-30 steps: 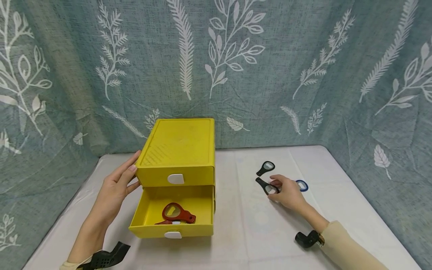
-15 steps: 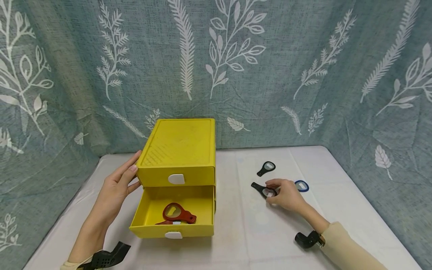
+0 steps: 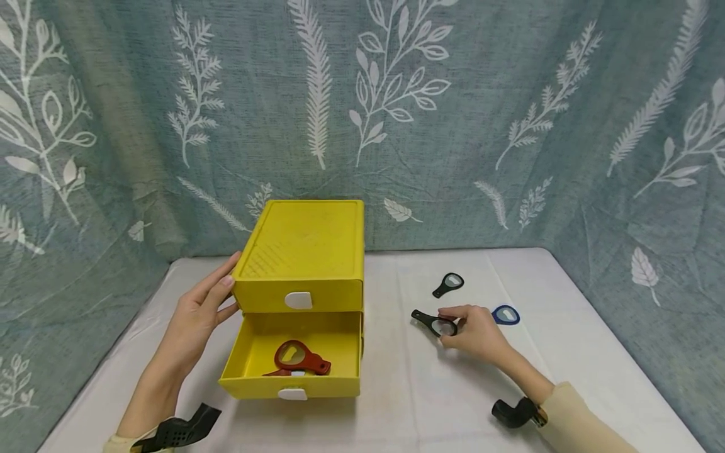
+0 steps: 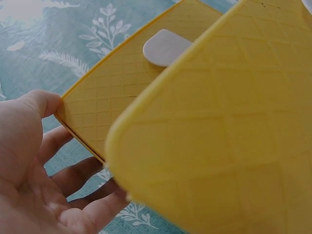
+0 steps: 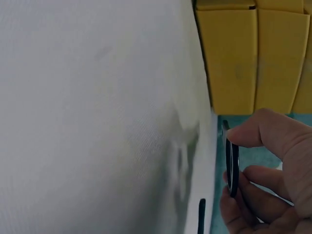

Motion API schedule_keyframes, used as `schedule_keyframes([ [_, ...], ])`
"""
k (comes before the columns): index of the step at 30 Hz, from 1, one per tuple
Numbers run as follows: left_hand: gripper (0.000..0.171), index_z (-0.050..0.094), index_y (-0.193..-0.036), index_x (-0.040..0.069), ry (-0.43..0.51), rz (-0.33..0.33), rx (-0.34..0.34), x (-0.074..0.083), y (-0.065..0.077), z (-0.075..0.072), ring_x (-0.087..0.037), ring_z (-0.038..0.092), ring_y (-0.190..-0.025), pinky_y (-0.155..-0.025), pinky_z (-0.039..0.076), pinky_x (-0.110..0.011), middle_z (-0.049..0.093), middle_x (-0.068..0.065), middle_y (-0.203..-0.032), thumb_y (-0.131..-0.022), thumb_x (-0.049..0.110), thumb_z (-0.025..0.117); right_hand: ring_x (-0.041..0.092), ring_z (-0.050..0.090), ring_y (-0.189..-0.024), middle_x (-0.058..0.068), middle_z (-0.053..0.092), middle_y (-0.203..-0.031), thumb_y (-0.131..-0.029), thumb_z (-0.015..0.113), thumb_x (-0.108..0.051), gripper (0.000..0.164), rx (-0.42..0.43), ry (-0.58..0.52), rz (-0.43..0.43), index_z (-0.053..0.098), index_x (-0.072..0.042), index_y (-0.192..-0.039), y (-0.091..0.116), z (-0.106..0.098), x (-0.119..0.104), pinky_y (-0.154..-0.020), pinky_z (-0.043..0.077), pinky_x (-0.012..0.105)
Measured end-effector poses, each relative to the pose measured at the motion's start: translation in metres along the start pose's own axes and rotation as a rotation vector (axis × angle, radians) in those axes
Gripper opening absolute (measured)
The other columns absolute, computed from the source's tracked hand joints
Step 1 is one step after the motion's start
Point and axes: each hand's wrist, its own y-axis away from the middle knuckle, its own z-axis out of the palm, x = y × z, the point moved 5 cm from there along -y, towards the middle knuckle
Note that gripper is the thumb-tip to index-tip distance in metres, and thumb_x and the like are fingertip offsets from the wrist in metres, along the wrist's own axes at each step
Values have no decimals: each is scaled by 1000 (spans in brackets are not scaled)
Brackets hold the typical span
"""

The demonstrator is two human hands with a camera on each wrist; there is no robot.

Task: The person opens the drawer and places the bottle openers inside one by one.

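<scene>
My right hand (image 3: 476,333) pinches a black bottle opener (image 3: 425,319) by its round end, its handle pointing left. In the right wrist view, thumb and fingertips hold the opener (image 5: 232,168) edge-on. Against the left side of a yellow drawer cabinet (image 3: 306,245) rests my left hand (image 3: 189,324), fingers extended along the side and thumb at the front corner. The lower drawer (image 3: 334,330) is pulled out. Inside it lies a red bottle opener (image 3: 308,360), partly over another red piece mostly hidden behind the drawer front.
A second black bottle opener (image 3: 451,282) lies farther back on the white tablecloth (image 3: 391,390). Behind my right hand, a blue bottle opener (image 3: 506,314) shows only its round end. A patterned curtain (image 3: 408,176) hangs along the back of the table.
My right hand has moved slightly left with the black bottle opener, away from the other black one. The left hand stays at the cabinet.
</scene>
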Motion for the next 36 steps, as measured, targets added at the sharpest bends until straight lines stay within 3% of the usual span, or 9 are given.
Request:
schedule_keyframes([
  [6, 51, 31, -156, 25, 28, 12, -9, 0, 0, 1, -9, 46, -127, -91, 48, -19, 27, -9, -159, -108, 34, 41, 16, 63, -79, 6, 73, -102, -69, 83, -5, 46, 20, -19, -22, 73, 1, -113, 2, -3, -10, -61, 51, 25],
  [14, 50, 31, -156, 24, 42, 14, -14, -1, -1, 1, -8, 46, -126, -91, 48, -19, 26, -8, -159, -108, 32, 41, 11, 65, -77, 4, 72, -107, -70, 83, -2, 46, 82, -69, -81, 74, -4, -115, 6, -17, -36, -71, 55, 40],
  [20, 50, 31, -156, 25, 34, 2, -8, 0, 0, 1, -10, 46, -127, -91, 48, -18, 25, -8, -160, -107, 34, 41, 10, 65, -74, -1, 72, -107, -70, 84, 2, 48, 123, -141, -158, 74, -7, -116, 10, -27, -61, -73, 53, 30],
  [27, 51, 31, -156, 26, 30, -6, -8, 0, 1, 1, -12, 45, -128, -91, 47, -18, 25, -8, -160, -107, 35, 42, 18, 65, -86, -1, 71, -105, -71, 82, 9, 53, 57, -264, -252, 72, -9, -119, 17, -27, -90, -76, 55, 31],
  [36, 51, 31, -156, 26, 24, -6, -3, 0, 0, 0, -12, 46, -127, -91, 48, -18, 26, -10, -159, -107, 35, 42, 16, 61, -92, 3, 70, -110, -70, 82, 9, 54, -14, -301, -380, 71, -8, -120, 25, -28, -111, -76, 53, 29],
])
